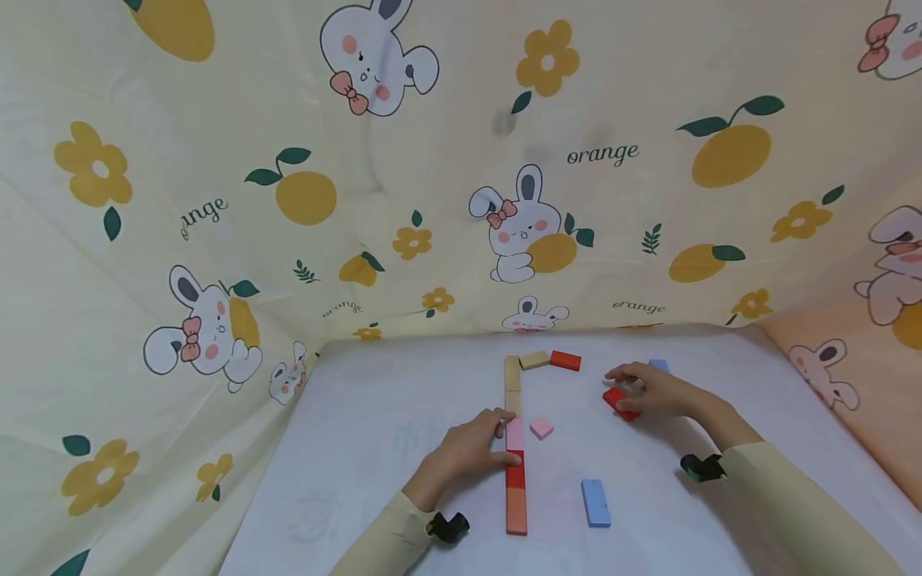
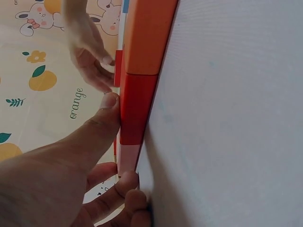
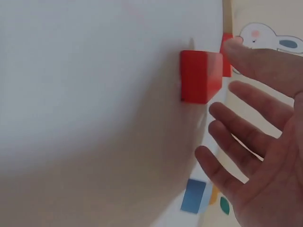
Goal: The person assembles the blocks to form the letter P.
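A straight row of end-to-end blocks stands in the middle of the white table: tan blocks, then a pink block, a red block and an orange block nearest. My left hand rests along its left side, thumb on the red block and fingertips by the pink one. On the right, my right hand hovers with spread fingers over a separate red block. In the right wrist view the thumb and fingers stand apart, not closed round this block.
At the row's far end lie an angled tan block and another red block. A small pink block sits right of the row. One blue block lies nearer me, another blue block beyond the right hand. Patterned cloth hangs behind.
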Tool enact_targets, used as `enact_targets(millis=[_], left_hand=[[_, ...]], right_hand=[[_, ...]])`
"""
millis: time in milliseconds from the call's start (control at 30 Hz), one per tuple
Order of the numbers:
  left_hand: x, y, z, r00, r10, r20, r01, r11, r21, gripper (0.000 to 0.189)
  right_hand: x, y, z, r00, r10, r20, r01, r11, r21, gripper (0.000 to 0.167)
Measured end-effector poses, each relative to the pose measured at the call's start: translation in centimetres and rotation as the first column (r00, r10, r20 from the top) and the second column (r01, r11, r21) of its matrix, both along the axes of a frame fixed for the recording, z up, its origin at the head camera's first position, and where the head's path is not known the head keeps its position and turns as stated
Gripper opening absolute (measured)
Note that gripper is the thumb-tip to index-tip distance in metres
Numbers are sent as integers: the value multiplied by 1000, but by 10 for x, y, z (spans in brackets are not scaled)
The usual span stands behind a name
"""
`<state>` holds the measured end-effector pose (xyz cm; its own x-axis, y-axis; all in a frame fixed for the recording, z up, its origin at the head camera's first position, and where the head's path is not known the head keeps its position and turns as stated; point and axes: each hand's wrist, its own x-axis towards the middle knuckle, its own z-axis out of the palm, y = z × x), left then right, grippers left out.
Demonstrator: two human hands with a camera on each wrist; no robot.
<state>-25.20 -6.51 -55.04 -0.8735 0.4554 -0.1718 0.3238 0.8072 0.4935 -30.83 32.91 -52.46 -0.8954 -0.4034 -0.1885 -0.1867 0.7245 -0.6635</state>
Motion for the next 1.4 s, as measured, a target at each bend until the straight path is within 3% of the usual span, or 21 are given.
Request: enact_targets(millis=[167, 433, 733, 1400], left_hand=[[0, -1, -1, 1000, 8, -5, -8, 1000, -2, 80], [0, -2, 1, 1000, 10, -2, -10, 1000, 6, 80], [-1, -1, -2, 1000, 6, 4, -6, 1000, 11, 80], [-1, -1, 0, 1000, -11, -12, 11, 1000, 0, 81]], right_hand=[[11, 6, -3, 1000, 3, 7, -3, 1000, 5, 66], [13, 9, -7, 999, 41, 15, -41, 999, -9, 79], [19, 8, -5, 999, 45, -13, -44, 997, 62, 68], [1, -5, -17, 994, -75, -74, 76, 997, 13, 68]])
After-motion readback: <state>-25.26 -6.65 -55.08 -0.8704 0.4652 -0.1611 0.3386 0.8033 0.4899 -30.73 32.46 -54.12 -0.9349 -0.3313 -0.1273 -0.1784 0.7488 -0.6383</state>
